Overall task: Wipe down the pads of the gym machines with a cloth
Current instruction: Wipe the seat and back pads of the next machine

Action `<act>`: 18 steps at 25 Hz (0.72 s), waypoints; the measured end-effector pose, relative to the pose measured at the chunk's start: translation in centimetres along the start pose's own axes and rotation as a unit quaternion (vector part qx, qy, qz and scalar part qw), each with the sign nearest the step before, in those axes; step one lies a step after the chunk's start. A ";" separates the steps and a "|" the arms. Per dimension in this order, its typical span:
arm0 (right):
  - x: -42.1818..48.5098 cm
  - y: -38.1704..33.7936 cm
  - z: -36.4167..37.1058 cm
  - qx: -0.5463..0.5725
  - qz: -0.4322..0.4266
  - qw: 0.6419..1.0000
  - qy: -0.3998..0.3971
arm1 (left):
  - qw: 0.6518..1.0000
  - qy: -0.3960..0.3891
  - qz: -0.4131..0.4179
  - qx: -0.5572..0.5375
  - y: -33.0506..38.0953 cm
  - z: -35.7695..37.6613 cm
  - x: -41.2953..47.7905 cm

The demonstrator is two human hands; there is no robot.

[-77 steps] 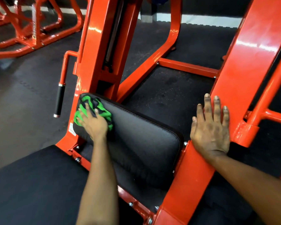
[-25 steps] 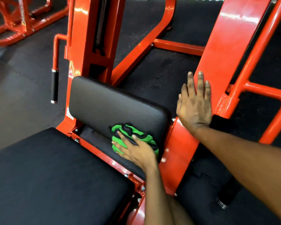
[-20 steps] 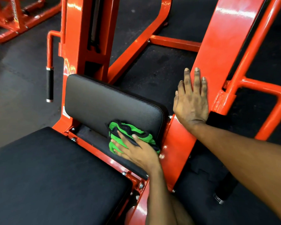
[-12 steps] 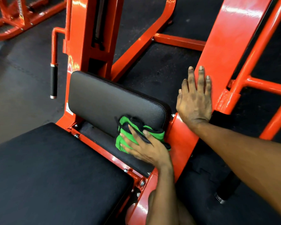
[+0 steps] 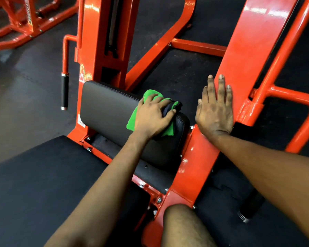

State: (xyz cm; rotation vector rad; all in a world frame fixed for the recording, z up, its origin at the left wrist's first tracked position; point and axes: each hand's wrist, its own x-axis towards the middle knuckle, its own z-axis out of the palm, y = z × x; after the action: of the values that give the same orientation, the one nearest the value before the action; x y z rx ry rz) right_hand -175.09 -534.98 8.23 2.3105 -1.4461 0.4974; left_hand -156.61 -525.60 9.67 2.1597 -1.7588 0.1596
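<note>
A black back pad stands on an orange machine, with a larger black seat pad in front of it. My left hand grips a green and black cloth against the pad's upper right edge, fingers curled over the top. My right hand lies flat, fingers straight, on the slanted orange beam to the right of the pad.
An orange upright column rises behind the pad, with a black-gripped handle to its left. Another orange frame stands at the far left. Dark rubber floor surrounds the machine. My knee shows at the bottom.
My left hand has carried the cloth from the pad's lower right corner up to its top right edge. My right hand stays flat on the beam.
</note>
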 end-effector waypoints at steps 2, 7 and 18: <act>0.1 -0.1 0.0 0.005 -0.003 1.000 0.003 | 0.997 -0.010 0.076 0.013 -1.3 -0.4 0.6; 0.1 0.1 0.7 -0.003 -0.006 1.000 0.000 | 0.990 -0.042 0.118 0.057 -9.6 -2.7 4.6; -0.1 -0.1 -1.2 0.006 0.007 1.000 -0.017 | 0.999 0.032 -0.007 -0.022 -0.1 0.8 -3.2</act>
State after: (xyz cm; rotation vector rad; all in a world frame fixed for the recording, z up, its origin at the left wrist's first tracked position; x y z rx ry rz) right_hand -175.18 -534.35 9.21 2.3297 -1.4808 0.4729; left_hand -157.29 -522.89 7.96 2.1114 -1.6961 0.1842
